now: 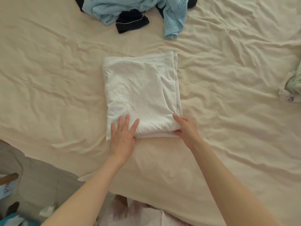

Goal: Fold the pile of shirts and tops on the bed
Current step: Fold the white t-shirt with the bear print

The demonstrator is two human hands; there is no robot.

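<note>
A white top (140,93) lies folded into a rectangle in the middle of the cream bed sheet (48,79). My left hand (123,134) lies flat with straight fingers on its near left corner. My right hand (184,126) pinches the near right corner, thumb under the folded edge and fingers on top. At the far edge of the bed lies a heap of unfolded clothes: a light blue knitted top (172,15) over a dark navy garment (132,23).
A pale green and white garment (293,85) lies crumpled at the right edge of the bed. The floor shows at the lower left with a wooden piece (9,177) and some blue items. The sheet is wrinkled all round.
</note>
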